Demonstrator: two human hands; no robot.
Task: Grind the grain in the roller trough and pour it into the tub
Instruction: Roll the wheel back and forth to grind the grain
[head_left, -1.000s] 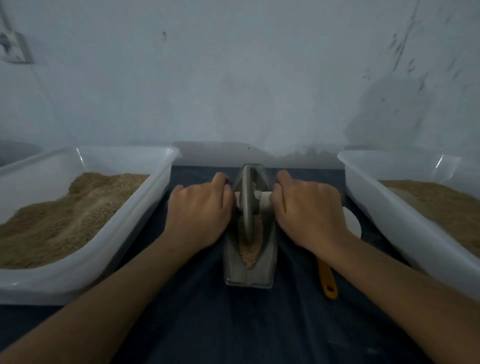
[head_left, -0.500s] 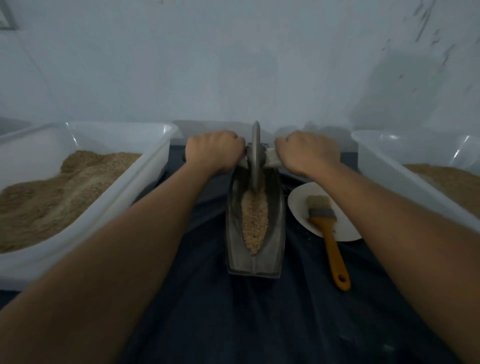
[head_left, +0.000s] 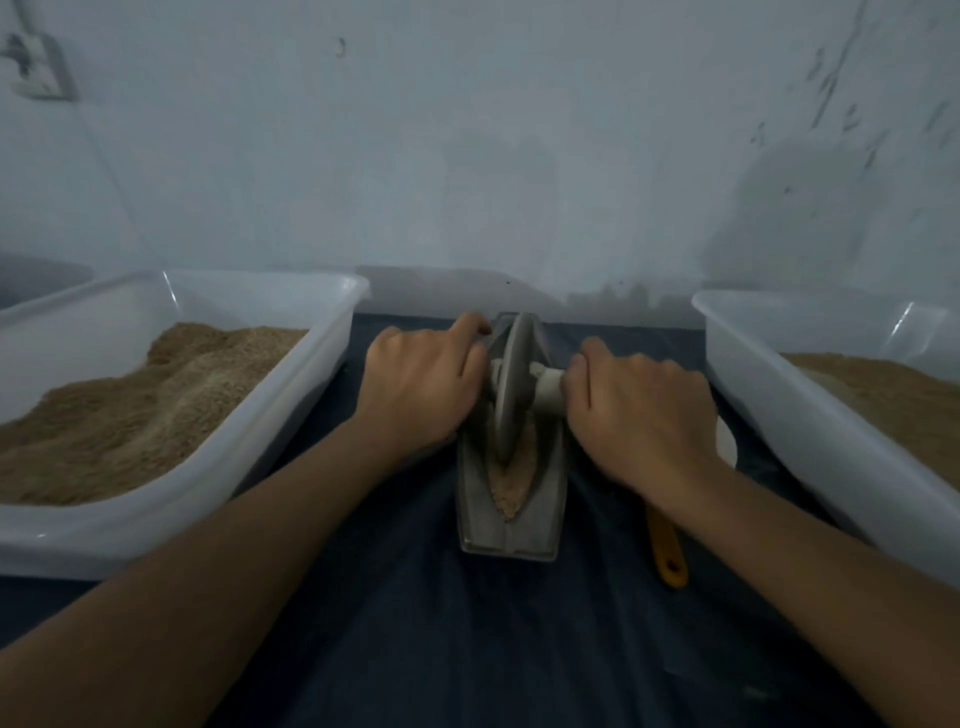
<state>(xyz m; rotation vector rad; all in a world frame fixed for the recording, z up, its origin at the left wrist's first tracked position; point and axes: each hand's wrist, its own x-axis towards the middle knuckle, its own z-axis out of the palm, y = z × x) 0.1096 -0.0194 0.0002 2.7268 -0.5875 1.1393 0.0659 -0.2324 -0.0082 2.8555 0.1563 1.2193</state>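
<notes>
A grey metal trough (head_left: 470, 519) lies lengthwise on the dark cloth in the middle. Brown grain (head_left: 511, 488) fills its groove near the front end. A grey roller wheel (head_left: 510, 384) stands upright in the groove around the trough's middle. My left hand (head_left: 421, 384) grips the wheel's axle handle on the left, which it hides. My right hand (head_left: 639, 410) grips the white handle (head_left: 545, 387) on the right. A white tub (head_left: 218, 467) holding tan ground meal stands at the left. A second white tub (head_left: 810, 415) with similar meal stands at the right.
An orange brush handle (head_left: 667, 551) pokes out under my right forearm, beside a white plate (head_left: 727, 447) mostly hidden by my wrist. A pale wall rises right behind the trough. Dark wrinkled cloth (head_left: 467, 639) covers the table.
Both hands pulled the roller wheel back from the trough's far end toward the middle. The brush and plate are again mostly covered by my right arm.
</notes>
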